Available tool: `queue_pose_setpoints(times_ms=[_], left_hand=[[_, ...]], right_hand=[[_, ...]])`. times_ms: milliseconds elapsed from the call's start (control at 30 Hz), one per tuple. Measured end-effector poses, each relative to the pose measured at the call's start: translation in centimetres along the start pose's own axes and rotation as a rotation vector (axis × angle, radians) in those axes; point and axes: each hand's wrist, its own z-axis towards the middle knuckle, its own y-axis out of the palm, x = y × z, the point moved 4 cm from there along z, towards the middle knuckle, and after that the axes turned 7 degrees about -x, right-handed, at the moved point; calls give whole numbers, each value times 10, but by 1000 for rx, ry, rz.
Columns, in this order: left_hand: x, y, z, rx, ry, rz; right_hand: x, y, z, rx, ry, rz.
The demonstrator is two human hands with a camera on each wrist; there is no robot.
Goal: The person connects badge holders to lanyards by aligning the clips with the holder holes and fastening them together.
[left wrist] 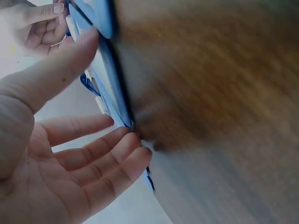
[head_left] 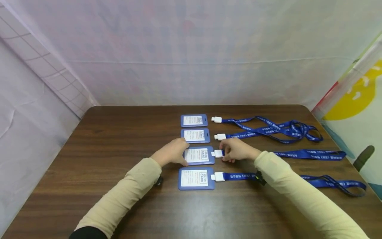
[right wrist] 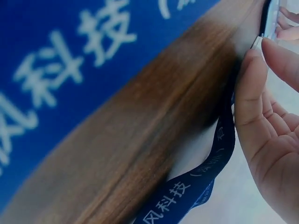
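ID badge holder [head_left: 199, 156], third from the far end in a column of four, lies flat on the table [head_left: 119, 132] between the two hands. Its body is a blue, plastic-looking rectangle with rounded corners around a white insert card printed "ID/IC CARD". Left hand [head_left: 173, 151], at the ID badge holder's left end: grip spread across the part's width, thumb at the near long edge, fingertips at the far long edge. Right hand [head_left: 238, 150], to the ID badge holder's right: thumb and index finger nearly together, pinching the white clip [head_left: 218, 153] at its strap end. This clip is a squarish block with a narrower tongue; the tongue meets the ID badge holder's right edge, but whether it is latched cannot be told. Its strap [head_left: 307, 154], a flat blue ribbon with white characters, passes behind the right hand and extends to the right. On the near side of the ID badge holder lies the near holder [head_left: 197, 178]; the tongue of the near clip [head_left: 219, 176] reaches its right edge, and the near strap [head_left: 238, 176] ends in a loop. Beyond the ID badge holder lie the second holder [head_left: 195, 135] and the farthest holder [head_left: 194, 120], each with an oblong slot at its right end. The second clip [head_left: 221, 136] and farthest clip [head_left: 217, 119] sit apart from them; their ribbons cross in loose, twisted loops. Table surface: dark brown wood grain, softly glossy.
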Motion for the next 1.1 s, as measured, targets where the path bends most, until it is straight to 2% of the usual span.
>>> queue_pose_setpoints(times_ms=[200,367,567,700,800,933,1100], left_hand=[[-3,-4,-5,14,-8,-40],[-8,-10,-5,69,8,-63],[-17,-16,-2,123,37,-65],[-23,-22,1,154,33,-64],[-27,-26,2,163,22,-71],[-32,-29,4,160,2,-81],[-36,-30,4,152,-12,-73]], right_hand=[[5,-8,-2,35,6,-4],[8,-15,-2,85,-3,-9],[8,-23,0,127,34,13],[7,-30,4,133,62,-6],[7,-33,7,135,91,-8],[10,-37,9,146,124,50],[12,-42,11,162,138,68]])
